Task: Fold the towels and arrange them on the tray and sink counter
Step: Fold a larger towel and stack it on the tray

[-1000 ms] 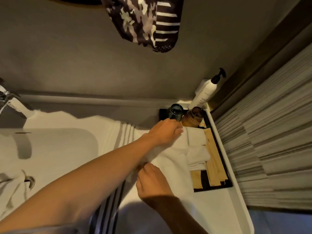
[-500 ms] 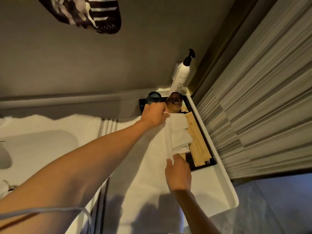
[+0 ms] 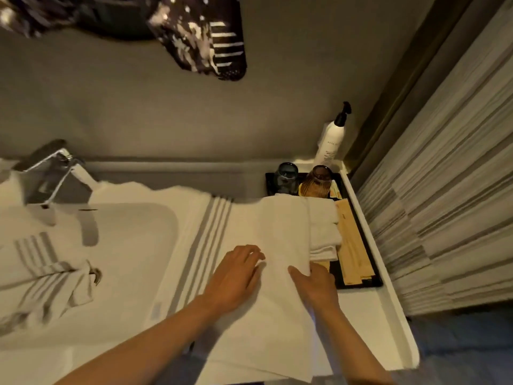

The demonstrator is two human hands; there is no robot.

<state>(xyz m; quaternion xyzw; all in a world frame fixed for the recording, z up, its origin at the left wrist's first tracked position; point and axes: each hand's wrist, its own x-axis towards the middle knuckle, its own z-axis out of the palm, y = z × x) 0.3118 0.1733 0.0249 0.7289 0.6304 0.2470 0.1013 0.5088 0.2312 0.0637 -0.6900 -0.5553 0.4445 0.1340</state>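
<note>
A long white towel (image 3: 272, 232) lies flat on the sink counter (image 3: 388, 323), its far end by the black tray (image 3: 374, 282). My left hand (image 3: 236, 276) rests on it with spread fingers. My right hand (image 3: 316, 282) lies on the towel's right edge, fingers fairly straight, thumb on the cloth. A folded white towel (image 3: 323, 232) sits on the tray beside wooden-coloured packets (image 3: 352, 245). Under the long towel a striped towel (image 3: 202, 240) covers the counter. Another striped towel (image 3: 47, 273) lies crumpled in the basin.
A blue glass (image 3: 286, 176) and an amber glass (image 3: 317, 182) stand at the tray's far end, with a white pump bottle (image 3: 331, 140) behind. The faucet (image 3: 52, 170) is at far left. A striped curtain (image 3: 444, 190) hangs to the right. Dark patterned cloth (image 3: 200, 37) hangs overhead.
My left hand drew back from the tray's far end to the towel's middle. The towel edge I held up now lies flat. The view swung back left.
</note>
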